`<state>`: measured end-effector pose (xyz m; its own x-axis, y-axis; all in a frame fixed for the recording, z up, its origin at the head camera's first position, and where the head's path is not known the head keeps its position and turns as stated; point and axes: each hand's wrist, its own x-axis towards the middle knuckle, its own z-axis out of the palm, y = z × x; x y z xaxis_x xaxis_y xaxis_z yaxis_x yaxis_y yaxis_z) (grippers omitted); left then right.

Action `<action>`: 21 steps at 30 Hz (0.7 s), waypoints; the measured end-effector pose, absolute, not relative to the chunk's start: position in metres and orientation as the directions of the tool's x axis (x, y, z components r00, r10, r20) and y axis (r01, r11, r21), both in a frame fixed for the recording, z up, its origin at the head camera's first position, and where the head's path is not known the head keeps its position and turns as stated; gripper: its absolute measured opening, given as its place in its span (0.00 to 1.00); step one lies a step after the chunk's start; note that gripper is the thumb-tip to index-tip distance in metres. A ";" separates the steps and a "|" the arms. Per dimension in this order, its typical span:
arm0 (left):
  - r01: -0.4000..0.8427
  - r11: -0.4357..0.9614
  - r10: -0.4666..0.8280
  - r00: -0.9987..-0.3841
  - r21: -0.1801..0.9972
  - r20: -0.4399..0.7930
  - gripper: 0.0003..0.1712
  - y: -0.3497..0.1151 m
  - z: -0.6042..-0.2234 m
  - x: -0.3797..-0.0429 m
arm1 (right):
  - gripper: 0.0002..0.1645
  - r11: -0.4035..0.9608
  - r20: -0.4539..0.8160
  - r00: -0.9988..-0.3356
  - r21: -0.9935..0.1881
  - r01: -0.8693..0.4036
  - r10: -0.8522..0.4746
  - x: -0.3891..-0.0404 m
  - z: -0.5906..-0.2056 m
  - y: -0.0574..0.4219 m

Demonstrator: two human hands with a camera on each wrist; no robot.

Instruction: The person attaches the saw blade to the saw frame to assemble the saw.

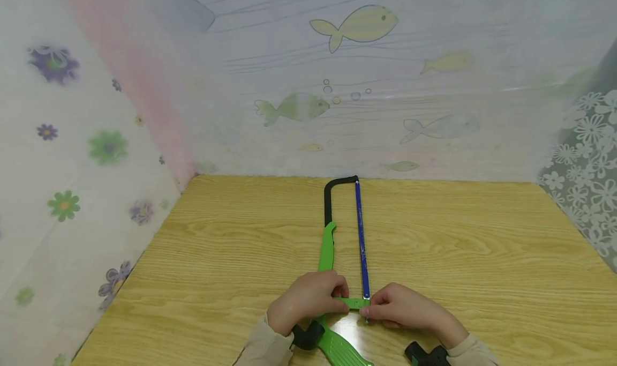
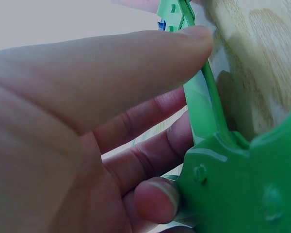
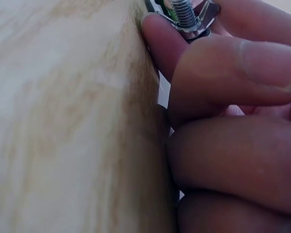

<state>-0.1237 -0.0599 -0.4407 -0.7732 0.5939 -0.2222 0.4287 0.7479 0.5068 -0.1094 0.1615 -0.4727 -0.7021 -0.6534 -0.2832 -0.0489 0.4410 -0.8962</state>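
Observation:
A hacksaw [image 1: 326,251] lies on the table, its green handle toward me and its black bow [image 1: 328,202] at the far end. The blue blade [image 1: 361,237] runs along its right side. My left hand [image 1: 310,296] grips the green crossbar between handle and blade; in the left wrist view the thumb lies over this crossbar [image 2: 200,104] with fingers behind it. With thumb and fingers, my right hand [image 1: 405,308] pinches the wing nut [image 3: 207,17] at the blade's near end. A threaded bolt [image 3: 183,13] sticks out through the nut.
The wood-grain table [image 1: 217,280] spreads around the saw. A fish-patterned curtain [image 1: 289,60] hangs behind it, a flowered one [image 1: 91,194] on the left, and a lace-like flowered panel [image 1: 595,162] on the right. Black wrist devices [image 1: 308,336] sit at both sleeves.

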 end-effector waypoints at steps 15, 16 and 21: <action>0.423 0.748 0.593 -0.771 0.511 -0.231 0.07 -0.059 -0.441 -0.123 | 0.23 0.428 -0.278 -0.700 -0.903 -0.043 -0.658 -0.110 -0.475 0.162; 0.424 0.749 0.593 -0.771 0.510 -0.230 0.08 -0.059 -0.441 -0.124 | 0.23 0.430 -0.276 -0.704 -0.902 -0.046 -0.654 -0.110 -0.475 0.162; 0.424 0.754 0.589 -0.775 0.503 -0.230 0.08 -0.059 -0.441 -0.123 | 0.23 0.442 -0.271 -0.718 -0.895 -0.057 -0.641 -0.110 -0.475 0.162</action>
